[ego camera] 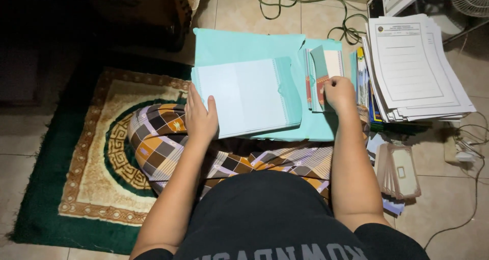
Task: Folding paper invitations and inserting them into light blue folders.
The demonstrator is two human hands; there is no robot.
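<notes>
I sit cross-legged on the floor with a stack of pale turquoise folders (pixel 249 94) on my lap. My left hand (pixel 199 116) lies flat on the lower left corner of the top folder, fingers spread. My right hand (pixel 339 93) is closed on a small bundle of narrow turquoise cards with red and cream trim (pixel 321 76), pinching its lower edge. A larger turquoise sheet (pixel 239 43) lies under the folders and extends toward the far side.
A thick stack of white printed forms (pixel 415 66) sits at the right on top of coloured books. Several clear plastic sleeves (pixel 400 171) lie by my right knee. A green cable (pixel 305 5) coils on the tiles behind. A green and gold rug (pixel 86 153) covers the left.
</notes>
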